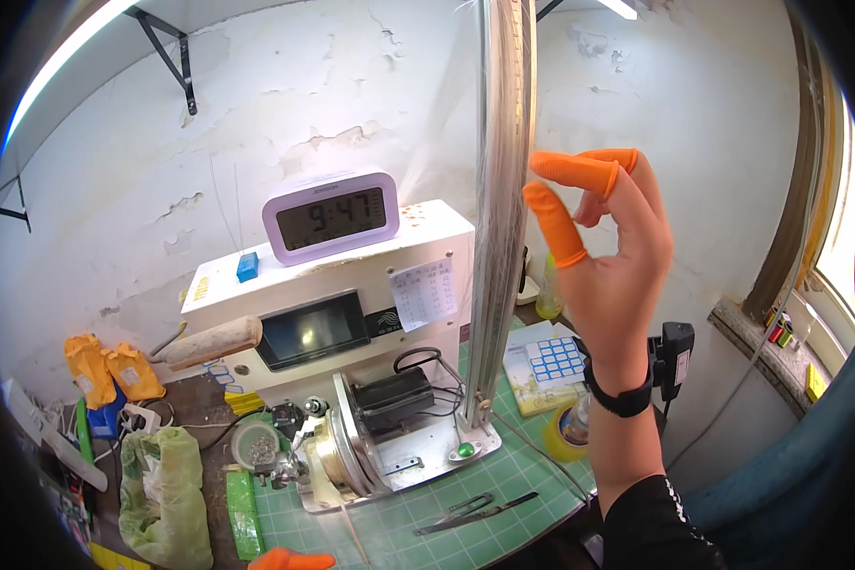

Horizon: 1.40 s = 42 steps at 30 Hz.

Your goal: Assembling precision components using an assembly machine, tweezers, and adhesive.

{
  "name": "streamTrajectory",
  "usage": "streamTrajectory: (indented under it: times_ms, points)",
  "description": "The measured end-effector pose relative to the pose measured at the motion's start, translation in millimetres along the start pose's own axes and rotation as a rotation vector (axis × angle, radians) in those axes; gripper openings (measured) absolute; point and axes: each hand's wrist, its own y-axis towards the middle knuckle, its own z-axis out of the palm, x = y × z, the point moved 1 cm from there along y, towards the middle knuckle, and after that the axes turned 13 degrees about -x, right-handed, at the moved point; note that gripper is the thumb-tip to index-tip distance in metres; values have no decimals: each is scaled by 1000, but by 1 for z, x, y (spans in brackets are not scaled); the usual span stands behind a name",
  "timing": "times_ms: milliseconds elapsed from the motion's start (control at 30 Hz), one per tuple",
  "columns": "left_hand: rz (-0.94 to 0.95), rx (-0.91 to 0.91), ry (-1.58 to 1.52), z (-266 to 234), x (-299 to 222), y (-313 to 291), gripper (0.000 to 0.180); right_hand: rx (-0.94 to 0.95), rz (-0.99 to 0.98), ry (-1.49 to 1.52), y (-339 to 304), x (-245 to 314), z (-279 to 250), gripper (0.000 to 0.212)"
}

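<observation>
My right hand [622,237] is raised beside a tall metal post [489,237], with orange finger cots on the thumb and fingers. Its thumb and index tips come together in a pinch, and whatever lies between them is too fine to make out. Pale hair-thin strands run along the post. Of my left hand [293,560] only orange-covered fingertips show at the lower edge, so its grip is hidden. Above it, a thin stick [354,537] extends from a machine with round wheels [337,456] and a black motor [389,404].
A lilac digital clock [331,217] and a small blue block [247,267] sit on the white machine housing [427,237]. Tweezers [475,513] lie on the green cutting mat [389,532]. To the left are a green plastic bag [166,503] and orange gloves [114,370]. A yellow tape roll [562,437] stands right.
</observation>
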Motion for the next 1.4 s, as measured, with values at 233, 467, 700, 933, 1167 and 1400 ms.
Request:
streamTrajectory:
  times_ms: [233, 467, 700, 933, 1167, 1400]
  points:
    - [-40, -52, 1, -6, -2, -9, 40, 41, 159, 218, -4, 18, -14, 19]
    - [-196, 82, -5, 8, -18, 26, 33, 992, 106, 1102, -104, 117, -69, 22]
    - [-288, 278, -420, 19, -31, 28, 27, 955, 312, 1215, -162, 172, -81, 11]
    - [-509, 136, 134, -11, -28, 13, 17, 898, 248, 1251, -136, 173, -57, 14]
    - [-114, 275, 295, -26, -10, 38, 21, 988, 35, 770, -121, 194, -18, 38]
    - [-233, 258, 700, -84, -23, 44, 18, 1281, 259, 407, -102, 122, -50, 20]
